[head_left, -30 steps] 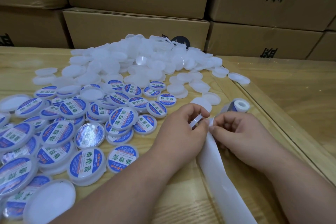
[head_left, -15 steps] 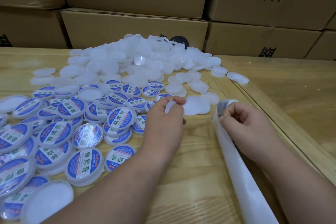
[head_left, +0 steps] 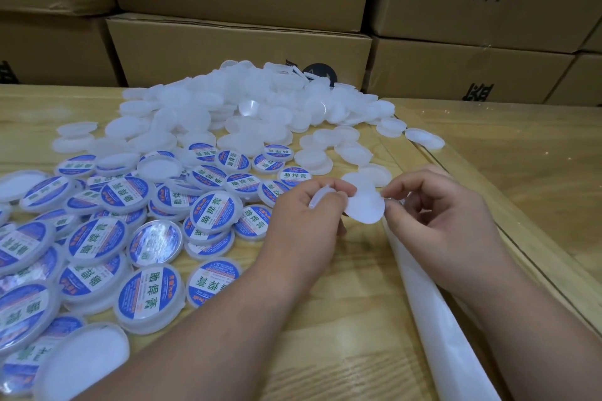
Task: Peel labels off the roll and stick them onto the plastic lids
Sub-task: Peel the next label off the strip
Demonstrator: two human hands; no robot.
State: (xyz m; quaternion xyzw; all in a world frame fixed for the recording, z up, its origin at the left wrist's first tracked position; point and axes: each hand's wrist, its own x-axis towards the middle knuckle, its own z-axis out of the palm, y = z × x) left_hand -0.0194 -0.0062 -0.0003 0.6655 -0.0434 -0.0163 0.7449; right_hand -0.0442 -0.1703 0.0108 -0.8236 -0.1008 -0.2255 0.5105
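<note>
The left hand point(head_left: 309, 215), just right of the frame's centre, is closed around a plain white lid point(head_left: 321, 197), of which only a curved rim shows between the fingers and thumb. Its thumb tip also touches the left edge of a round white label point(head_left: 365, 205) seen from its blank back. The right hand point(head_left: 446, 221), just beside it on the right, pinches the label's right edge between thumb and forefinger, the other fingers curled loosely. The label hangs between the two hands, slightly above the surface point(head_left: 325, 319).

From under the right hand a long strip of white backing paper point(head_left: 433, 309) runs down to the lower right edge of the frame, lying on the pale wooden surface. The roll itself is hidden behind the right hand.

Left of the hands, across the left and lower left of the frame, lies a spread of labelled lids point(head_left: 146, 296), each with a blue and white round sticker bearing green characters, many overlapping. A few in that spread lie with the white side up. Above the hands, in the centre and upper centre, sits a heap of unlabelled lids point(head_left: 228, 111), translucent white, with some scattered singly toward the right. Along the top of the frame stand stacked cardboard boxes point(head_left: 237, 52) with black printed characters.
</note>
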